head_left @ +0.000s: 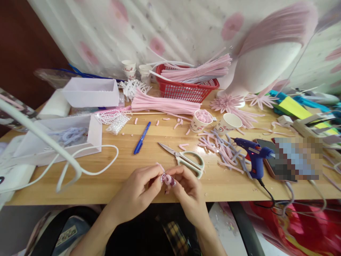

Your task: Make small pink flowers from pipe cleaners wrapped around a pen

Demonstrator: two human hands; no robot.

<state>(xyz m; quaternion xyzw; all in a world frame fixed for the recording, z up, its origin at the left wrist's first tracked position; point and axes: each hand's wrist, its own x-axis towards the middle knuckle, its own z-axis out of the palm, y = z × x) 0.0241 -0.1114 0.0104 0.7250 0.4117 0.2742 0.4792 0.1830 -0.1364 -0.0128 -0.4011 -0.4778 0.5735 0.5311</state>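
Observation:
At the front edge of the table my left hand [138,186] and my right hand [188,188] meet, fingertips pinched together. Between them is a small curled piece of pink pipe cleaner [168,179], partly hidden by the fingers. Both hands are closed on it. Just beyond them lie scissors [186,158] with pale handles, slightly apart. A blue marker pen [142,138] rests farther left. Cut pink and lilac pipe cleaner pieces [226,151] are heaped to the right. One paper cup [197,125] is full of small pink curls, and another paper cup [228,123] stands beside it.
A blue glue gun [253,151] with a black cord stands at right, near a phone [282,167]. Behind are a bundle of pink pipe cleaners [165,105], a red basket [183,91] and a white head form [262,64]. White boxes [92,94] and a looping white cable [117,153] occupy the left.

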